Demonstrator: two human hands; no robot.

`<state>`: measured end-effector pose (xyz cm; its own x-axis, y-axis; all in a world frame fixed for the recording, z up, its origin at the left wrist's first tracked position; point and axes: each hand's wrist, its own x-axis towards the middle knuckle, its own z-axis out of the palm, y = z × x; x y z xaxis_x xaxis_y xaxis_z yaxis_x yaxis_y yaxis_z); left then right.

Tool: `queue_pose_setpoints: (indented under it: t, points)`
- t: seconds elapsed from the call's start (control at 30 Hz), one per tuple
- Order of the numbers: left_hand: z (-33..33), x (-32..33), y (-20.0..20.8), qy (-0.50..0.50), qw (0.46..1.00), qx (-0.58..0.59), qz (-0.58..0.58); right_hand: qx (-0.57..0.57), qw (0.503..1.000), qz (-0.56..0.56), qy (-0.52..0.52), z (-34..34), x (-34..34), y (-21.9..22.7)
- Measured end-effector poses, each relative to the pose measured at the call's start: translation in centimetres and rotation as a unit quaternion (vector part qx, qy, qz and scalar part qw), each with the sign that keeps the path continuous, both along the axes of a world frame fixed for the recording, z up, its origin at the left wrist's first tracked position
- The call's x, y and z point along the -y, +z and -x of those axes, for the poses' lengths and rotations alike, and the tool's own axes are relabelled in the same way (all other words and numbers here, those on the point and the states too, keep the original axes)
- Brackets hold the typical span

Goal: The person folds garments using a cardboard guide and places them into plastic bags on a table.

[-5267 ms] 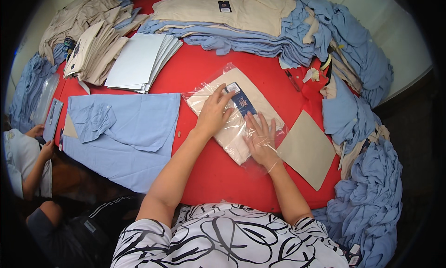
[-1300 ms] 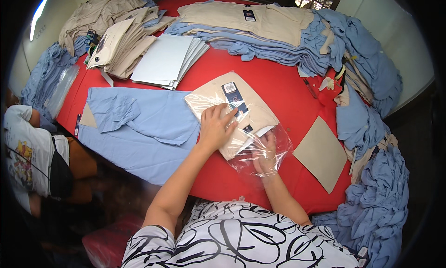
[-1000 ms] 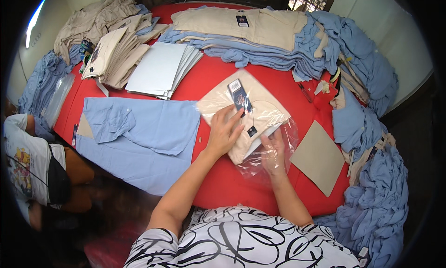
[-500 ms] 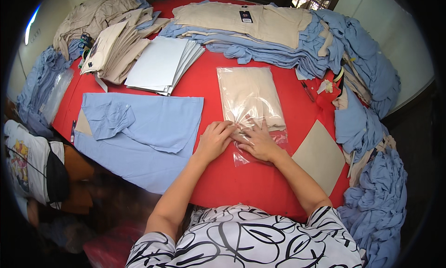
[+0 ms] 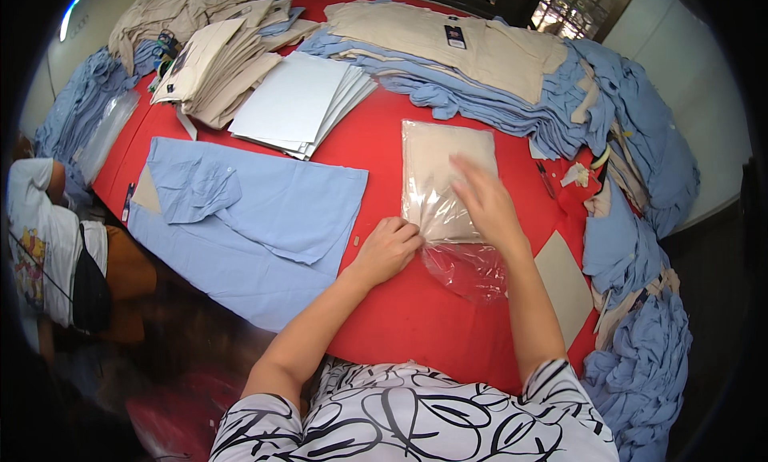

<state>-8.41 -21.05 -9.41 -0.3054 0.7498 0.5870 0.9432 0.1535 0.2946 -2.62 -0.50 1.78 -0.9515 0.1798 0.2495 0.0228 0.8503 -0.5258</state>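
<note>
A folded beige garment (image 5: 428, 154) lies inside a clear plastic bag (image 5: 468, 278), whose loose end spreads toward me on the red table cover (image 5: 400, 326). At the bag's near left corner, my left hand (image 5: 390, 250) is closed on the plastic, bunching it into creases. My right hand (image 5: 486, 202) hovers or rests over the bag's right half, fingers stretched out and slightly blurred; whether it touches the plastic I cannot tell. To the left is a blue shirt (image 5: 280, 198) laid out partly folded, with a dark tag by its left edge. A beige sheet of card (image 5: 564, 286) sits right of my right forearm.
White card sheets (image 5: 288, 98) are stacked at the back left beside folded beige garments (image 5: 212, 74). Blue and beige garments (image 5: 448, 46) are piled along the back. Crumpled blue clothes (image 5: 640, 366) line the right edge. Another person (image 5: 52, 246) is at the far left.
My right hand has lifted away from beside the left and moved up and right over the bag. The left hand stays at the bag's near left corner. The head view has shifted slightly.
</note>
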Motion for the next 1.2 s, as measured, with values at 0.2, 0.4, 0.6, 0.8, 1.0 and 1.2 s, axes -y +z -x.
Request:
queue_pose_setpoints:
  t: [0.2, 0.4, 0.6, 0.8, 1.0, 1.2]
  points:
    - [-1.8, -0.4, -0.9, 0.053, 0.997, 0.049, -0.026, 0.001, 0.956, -0.291, -0.042, 10.1, 1.0, -9.0]
    - [-3.4, 1.3, -1.1, 0.113, 0.991, 0.071, -0.017, 0.028, 0.954, -0.293, -0.06, 11.0, 1.5, -9.8]
    - [-4.0, 2.7, -0.4, 0.128, 0.987, 0.096, -0.032, -0.019, 1.0, -0.012, -0.017, 11.0, -1.1, -8.8]
    - [-2.9, 3.0, -1.4, 0.118, 0.991, 0.053, -0.044, -0.005, 0.999, -0.051, -0.006, -1.1, 1.9, -4.5]
    - [-2.8, 3.8, -0.6, 0.073, 0.989, 0.064, -0.11, 0.09, 0.99, -0.088, 0.068, -6.9, 9.6, -4.0]
    - [-2.9, 2.9, -1.4, 0.052, 0.981, 0.099, -0.158, 0.085, 0.987, -0.066, 0.123, -7.4, 6.3, -7.0]
